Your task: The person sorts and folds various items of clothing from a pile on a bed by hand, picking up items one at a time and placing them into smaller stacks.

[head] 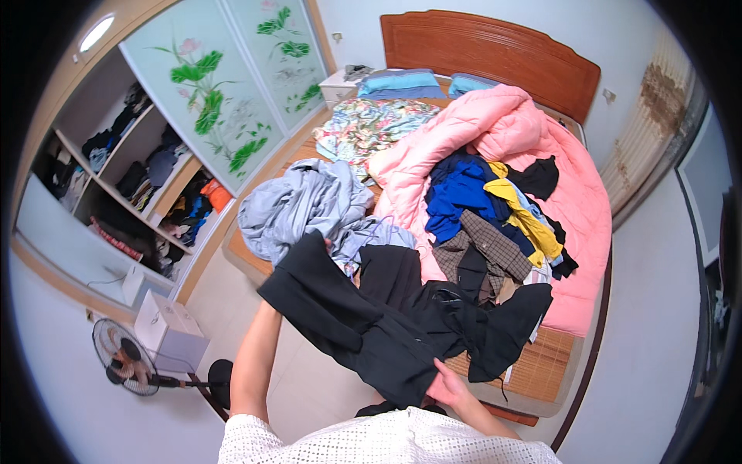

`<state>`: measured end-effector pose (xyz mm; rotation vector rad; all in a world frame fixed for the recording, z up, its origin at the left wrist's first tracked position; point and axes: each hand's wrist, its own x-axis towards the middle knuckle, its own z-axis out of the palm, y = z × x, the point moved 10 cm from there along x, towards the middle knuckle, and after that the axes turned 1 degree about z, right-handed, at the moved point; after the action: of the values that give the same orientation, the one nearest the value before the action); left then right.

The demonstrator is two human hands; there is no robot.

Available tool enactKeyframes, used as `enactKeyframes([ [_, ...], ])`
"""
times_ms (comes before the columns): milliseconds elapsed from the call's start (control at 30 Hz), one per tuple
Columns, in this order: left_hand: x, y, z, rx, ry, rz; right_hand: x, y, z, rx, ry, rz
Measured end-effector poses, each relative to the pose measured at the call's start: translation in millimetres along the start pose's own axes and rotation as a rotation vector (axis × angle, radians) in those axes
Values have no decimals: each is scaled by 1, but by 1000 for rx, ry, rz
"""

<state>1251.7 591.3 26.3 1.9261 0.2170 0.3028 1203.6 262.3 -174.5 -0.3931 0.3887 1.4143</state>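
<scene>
A pair of black trousers [348,325] is stretched out between my hands above the front edge of the bed. My left hand [328,244] grips one end, largely hidden behind the cloth, with only some fingertips showing. On the other end, close to my body, is my right hand [447,383], its thumb on top of the fabric. Just beyond, more black clothing [504,325] lies on the bed, partly covered by the held pair. Behind that a brown checked garment [493,246], a blue garment [461,194] and a yellow one [530,223] are heaped on a pink quilt [579,232].
A crumpled grey-blue sheet [307,203] and a floral cloth [377,124] lie on the bed's left side. To the left are an open wardrobe [124,156] with clothes, a white cabinet [171,336] and a standing fan [124,356]. A wooden headboard [493,52] rises at the back.
</scene>
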Motion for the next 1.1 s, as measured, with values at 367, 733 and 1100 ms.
enactKeyframes([
  [367, -42, -40, 190, 613, -547, -155, 83, -16, 89, 216, -35, -252],
  [733, -17, -57, 129, 256, -452, -1, 152, -18, 97, 210, 103, -330],
  [1100, -63, -142, 18, 173, -244, -566, 194, -27, 41, 156, 226, -527],
])
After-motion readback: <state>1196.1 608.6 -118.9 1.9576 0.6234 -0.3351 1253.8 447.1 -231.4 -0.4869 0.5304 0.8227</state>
